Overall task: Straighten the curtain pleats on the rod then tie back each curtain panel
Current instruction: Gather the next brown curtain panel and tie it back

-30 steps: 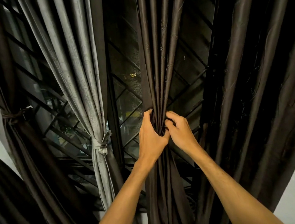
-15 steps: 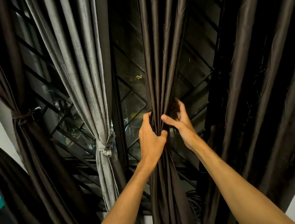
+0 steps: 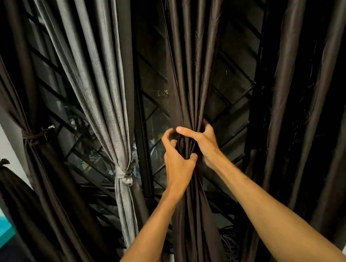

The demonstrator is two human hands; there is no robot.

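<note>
Head view: I see left hand [image 3: 177, 165] and right hand [image 3: 207, 144] both clenched round the gathered panel [image 3: 184, 83]; if either slackens, I expect it to splay before any tie goes on.

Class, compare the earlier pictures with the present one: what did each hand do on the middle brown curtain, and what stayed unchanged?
The right hand, open half a second ago, has closed round the gathered middle brown curtain again, thumb across its front, beside the left hand. The left hand kept its grip throughout. The grey curtain and the brown curtain at left stay tied.
</note>
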